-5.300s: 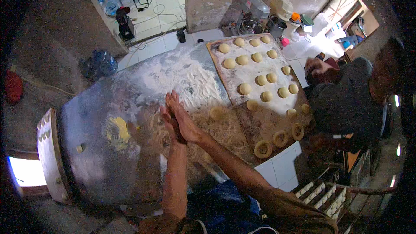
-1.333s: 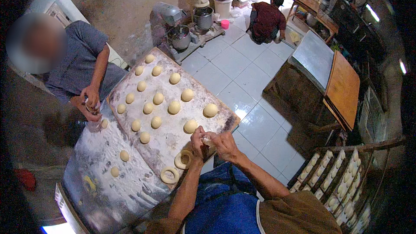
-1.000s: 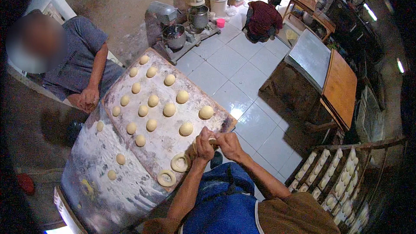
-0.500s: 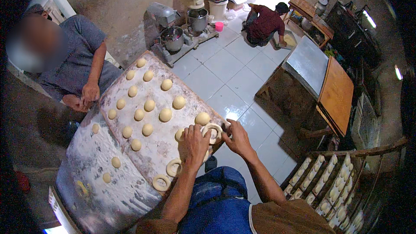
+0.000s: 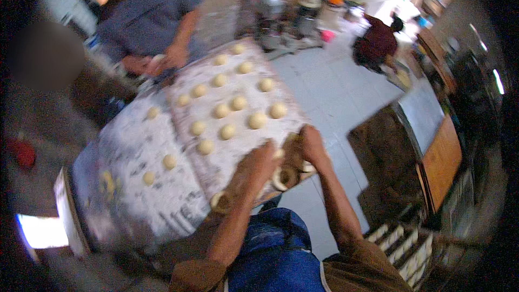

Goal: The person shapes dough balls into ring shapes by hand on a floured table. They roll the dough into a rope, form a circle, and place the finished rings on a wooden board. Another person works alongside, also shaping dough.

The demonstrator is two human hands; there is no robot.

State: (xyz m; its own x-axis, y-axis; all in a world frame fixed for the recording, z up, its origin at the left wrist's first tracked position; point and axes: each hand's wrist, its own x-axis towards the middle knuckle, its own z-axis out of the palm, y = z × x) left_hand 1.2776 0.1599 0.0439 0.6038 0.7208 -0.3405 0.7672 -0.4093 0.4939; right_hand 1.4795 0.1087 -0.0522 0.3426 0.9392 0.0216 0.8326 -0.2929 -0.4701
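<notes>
Beyond the left hand (image 5: 264, 159), dough balls (image 5: 257, 120) on floured board (image 5: 221, 165), co-worker (image 5: 146, 19), mixers (image 5: 267, 8).

A small, working bakery is showing itself here, more workshop than home kitchen. Pale dough balls (image 5: 257, 120) are sitting in loose rows on a floured board (image 5: 251, 87), and dough rings (image 5: 276, 180) are lying along its near edge. Flour is whitening the large desk (image 5: 135, 146) beside it. Two stand mixers (image 5: 267, 8) are standing by the plain wall (image 5: 227, 11), blurred but recognisable by their heads and bowls. At lower right, a rack (image 5: 405, 251) is holding rows of pale pieces. The wearer is working in a blue apron (image 5: 273, 254), a person in grey (image 5: 148, 11) is standing at the desk, and another in dark red (image 5: 378, 40) is crouching on the tiled floor (image 5: 324, 97).
</notes>
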